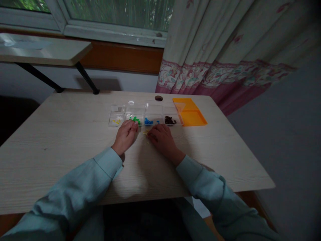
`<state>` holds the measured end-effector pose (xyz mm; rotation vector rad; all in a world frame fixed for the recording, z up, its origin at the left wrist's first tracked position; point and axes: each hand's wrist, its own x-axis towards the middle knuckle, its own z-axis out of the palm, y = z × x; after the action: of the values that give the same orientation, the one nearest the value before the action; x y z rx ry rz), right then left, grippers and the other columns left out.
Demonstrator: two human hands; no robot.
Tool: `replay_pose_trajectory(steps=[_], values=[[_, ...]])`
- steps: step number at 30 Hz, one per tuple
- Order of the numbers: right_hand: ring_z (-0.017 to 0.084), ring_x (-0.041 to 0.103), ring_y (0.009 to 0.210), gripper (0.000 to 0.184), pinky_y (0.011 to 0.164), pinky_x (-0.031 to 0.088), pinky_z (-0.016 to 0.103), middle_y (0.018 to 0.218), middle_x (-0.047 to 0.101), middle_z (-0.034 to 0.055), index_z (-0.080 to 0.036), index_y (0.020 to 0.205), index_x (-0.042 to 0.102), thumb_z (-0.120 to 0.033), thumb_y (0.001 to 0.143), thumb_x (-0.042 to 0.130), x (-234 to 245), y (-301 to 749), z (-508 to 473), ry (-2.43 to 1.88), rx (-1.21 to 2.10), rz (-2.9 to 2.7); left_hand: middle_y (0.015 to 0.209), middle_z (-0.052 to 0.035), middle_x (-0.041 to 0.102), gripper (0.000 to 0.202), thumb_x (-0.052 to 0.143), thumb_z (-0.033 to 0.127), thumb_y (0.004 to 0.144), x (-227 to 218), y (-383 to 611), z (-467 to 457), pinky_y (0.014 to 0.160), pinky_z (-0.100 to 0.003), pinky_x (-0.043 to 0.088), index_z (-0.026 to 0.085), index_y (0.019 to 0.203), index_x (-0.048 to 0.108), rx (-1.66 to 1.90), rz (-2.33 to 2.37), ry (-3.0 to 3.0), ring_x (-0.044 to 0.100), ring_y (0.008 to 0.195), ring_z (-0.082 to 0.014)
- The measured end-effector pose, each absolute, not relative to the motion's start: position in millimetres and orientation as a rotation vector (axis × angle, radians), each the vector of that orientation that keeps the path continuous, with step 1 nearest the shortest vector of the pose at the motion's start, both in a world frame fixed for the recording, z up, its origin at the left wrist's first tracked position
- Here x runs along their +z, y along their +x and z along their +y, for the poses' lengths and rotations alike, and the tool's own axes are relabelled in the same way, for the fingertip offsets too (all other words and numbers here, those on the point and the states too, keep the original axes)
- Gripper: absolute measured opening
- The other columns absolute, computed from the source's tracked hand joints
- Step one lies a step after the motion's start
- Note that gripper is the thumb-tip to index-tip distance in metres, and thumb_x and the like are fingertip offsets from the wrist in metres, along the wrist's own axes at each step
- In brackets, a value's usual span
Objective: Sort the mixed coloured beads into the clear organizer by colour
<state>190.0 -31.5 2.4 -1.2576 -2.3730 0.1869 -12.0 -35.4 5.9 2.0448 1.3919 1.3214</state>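
My left hand [126,135] is closed, its fingers curled just in front of the green pieces [135,119]; whatever it may hold is hidden. My right hand [163,139] has its fingertips pinched together at a few small yellow pieces [145,133] on the table. A clear plastic compartment box [134,108] stands in front of both hands. Its compartments hold some yellow bits [116,122] at the left, the green pieces, blue pieces [148,122], and dark brown pieces [170,120] at the right. The pieces are too small to tell their kind.
An orange tray [193,113] lies at the box's right end. Behind it is a round hole [158,98] in the pale wooden table [75,134]. A raised shelf [45,50] on black legs stands at the back left. A curtain [200,50] hangs beyond the table.
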Motion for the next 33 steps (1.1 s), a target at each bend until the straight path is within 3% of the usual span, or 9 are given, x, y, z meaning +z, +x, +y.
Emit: replay_pose_trajectory(steps=[15, 20, 25, 33], values=[[0.024, 0.053, 0.098, 0.009, 0.092, 0.040, 0.038, 0.096, 0.061, 0.0079, -0.021, 0.089, 0.062, -0.020, 0.088, 0.053, 1.5, 197.7, -25.8, -1.226, 0.291, -2.139, 0.068, -0.0024, 0.050, 0.039, 0.033, 0.035, 0.100, 13.4, -33.9, -28.9, 0.076, -0.035, 0.037, 0.020, 0.067, 0.048, 1.368, 1.562, 2.126, 0.047, 0.074, -0.0184], [0.022, 0.054, 0.095, 0.007, 0.089, 0.043, 0.037, 0.092, 0.063, 0.0071, -0.021, 0.089, 0.059, -0.022, 0.088, 0.052, 0.5, 202.6, -24.0, -1.149, 0.358, -2.001, 0.076, -0.0063, 0.053, 0.032, 0.044, 0.036, 0.095, 14.3, -76.5, -14.6, 0.082, -0.040, 0.034, 0.020, 0.072, 0.060, 1.236, 1.764, 2.366, 0.045, 0.080, -0.0224], [0.022, 0.055, 0.092, 0.008, 0.087, 0.043, 0.038, 0.092, 0.064, 0.0069, -0.021, 0.087, 0.059, -0.024, 0.088, 0.051, 3.0, 202.3, -24.6, -1.147, 0.403, -1.956, 0.075, -0.0058, 0.049, 0.035, 0.048, 0.043, 0.094, 4.9, -107.3, -3.9, 0.080, -0.039, 0.034, 0.019, 0.079, 0.068, 1.263, 1.922, 2.347, 0.044, 0.079, -0.0217], [0.020, 0.055, 0.089, 0.009, 0.084, 0.044, 0.035, 0.087, 0.063, 0.0053, -0.021, 0.086, 0.060, -0.025, 0.088, 0.053, 1.2, 201.0, -23.3, -1.135, 0.434, -1.934, 0.080, -0.0069, 0.052, 0.029, 0.049, 0.037, 0.095, 5.9, -107.6, -6.5, 0.079, -0.040, 0.034, 0.022, 0.089, 0.072, 1.268, 2.046, 2.331, 0.046, 0.083, -0.0239]])
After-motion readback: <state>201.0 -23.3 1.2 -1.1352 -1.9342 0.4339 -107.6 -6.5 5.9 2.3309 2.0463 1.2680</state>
